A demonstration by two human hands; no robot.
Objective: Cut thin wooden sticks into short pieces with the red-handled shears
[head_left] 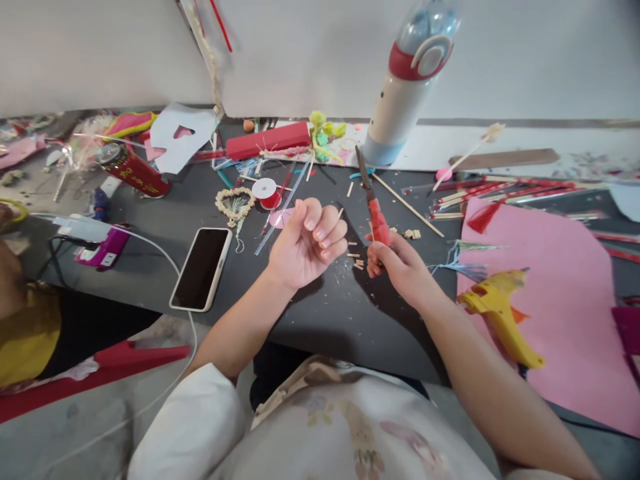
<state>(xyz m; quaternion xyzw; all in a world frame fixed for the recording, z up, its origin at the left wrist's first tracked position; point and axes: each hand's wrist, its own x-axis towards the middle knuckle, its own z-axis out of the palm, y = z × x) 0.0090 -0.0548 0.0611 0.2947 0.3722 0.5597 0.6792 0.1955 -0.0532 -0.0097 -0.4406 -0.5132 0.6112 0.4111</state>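
Observation:
My left hand [311, 241] is raised over the dark table, palm toward me, with its fingers curled in. The tip of a thin wooden stick [341, 213] shows just past those fingers; whether they grip it is hidden. My right hand [395, 263] is closed around the red handles of a pair of scissors [376, 217], whose dark blades point away from me. Between the hands, short cut bits of wood [353, 255] lie on the table. A spool of red thread [267, 193] and a heart-shaped beige ornament [236, 205] sit beyond my left hand.
A phone [201, 269] lies at left near a cable and purple power strip [103, 247]. Behind my right hand stands a tall bottle [397, 100]. At right, a yellow glue gun [503, 313] rests on pink sheet [560, 293]. Another person's arm [10, 267] is at far left.

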